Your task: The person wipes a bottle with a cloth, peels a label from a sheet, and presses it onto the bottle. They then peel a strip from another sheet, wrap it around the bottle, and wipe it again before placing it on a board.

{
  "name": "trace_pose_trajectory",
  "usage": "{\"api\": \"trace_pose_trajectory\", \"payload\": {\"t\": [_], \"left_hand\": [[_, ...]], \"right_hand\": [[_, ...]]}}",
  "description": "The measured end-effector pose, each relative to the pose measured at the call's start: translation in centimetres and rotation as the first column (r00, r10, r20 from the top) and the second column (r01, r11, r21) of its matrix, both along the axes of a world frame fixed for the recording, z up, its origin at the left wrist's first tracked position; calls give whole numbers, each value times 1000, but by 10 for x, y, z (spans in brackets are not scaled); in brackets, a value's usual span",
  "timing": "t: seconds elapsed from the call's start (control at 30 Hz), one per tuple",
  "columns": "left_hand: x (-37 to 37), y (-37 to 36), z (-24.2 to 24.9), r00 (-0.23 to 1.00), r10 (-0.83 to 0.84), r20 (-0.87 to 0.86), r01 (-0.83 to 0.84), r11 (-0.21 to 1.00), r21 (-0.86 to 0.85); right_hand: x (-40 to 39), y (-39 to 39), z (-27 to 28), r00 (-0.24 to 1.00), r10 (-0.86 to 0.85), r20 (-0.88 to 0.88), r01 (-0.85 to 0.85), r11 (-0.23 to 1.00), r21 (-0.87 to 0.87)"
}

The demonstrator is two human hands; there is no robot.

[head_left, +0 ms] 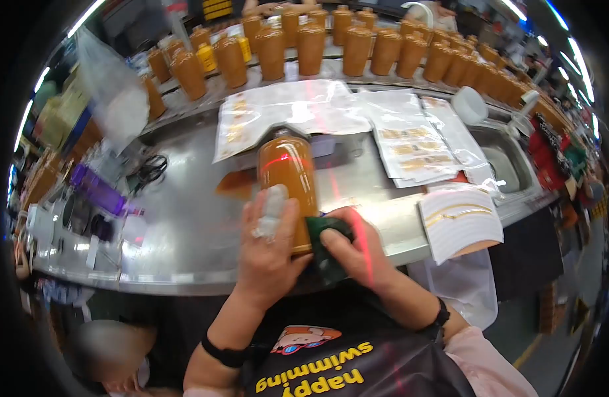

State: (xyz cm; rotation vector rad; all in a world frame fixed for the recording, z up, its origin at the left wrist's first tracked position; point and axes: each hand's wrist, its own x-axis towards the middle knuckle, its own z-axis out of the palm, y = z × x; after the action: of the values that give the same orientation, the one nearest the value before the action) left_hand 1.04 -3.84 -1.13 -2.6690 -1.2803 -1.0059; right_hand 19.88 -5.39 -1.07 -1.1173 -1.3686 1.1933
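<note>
My left hand (268,248) grips an orange-brown ceramic bottle (288,175) lying on its side over the steel table, neck pointing away from me. A white bandage wraps one finger of that hand. My right hand (357,251) presses a dark green cloth (327,238) against the bottle's base end. A red laser line crosses the bottle and my right hand.
Rows of the same orange-brown bottles (357,46) stand along the back of the steel table (185,238). Clear label sheets (410,142) lie in the middle, a white sheet stack (460,221) at the right edge, a sink (509,165) far right, purple items (96,188) left.
</note>
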Motion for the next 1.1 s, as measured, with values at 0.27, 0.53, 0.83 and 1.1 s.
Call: {"api": "trace_pose_trajectory", "payload": {"t": [0.27,0.53,0.83,1.1], "left_hand": [[-9,-20,-34,966,120,227,-104,991,-81],[-23,-9,-48,956,-71,283,85,996,-34],[-40,-15,-63,989,47,137,-32,993,-114],[-53,-24,-78,951,72,300,21,955,-294]], "right_hand": [[16,3,3,995,39,90,-45,997,68],[241,112,-15,527,-502,685,187,855,483],[364,306,-19,-36,-107,994,490,865,111],[376,311,-36,-130,-94,987,309,942,130]]}}
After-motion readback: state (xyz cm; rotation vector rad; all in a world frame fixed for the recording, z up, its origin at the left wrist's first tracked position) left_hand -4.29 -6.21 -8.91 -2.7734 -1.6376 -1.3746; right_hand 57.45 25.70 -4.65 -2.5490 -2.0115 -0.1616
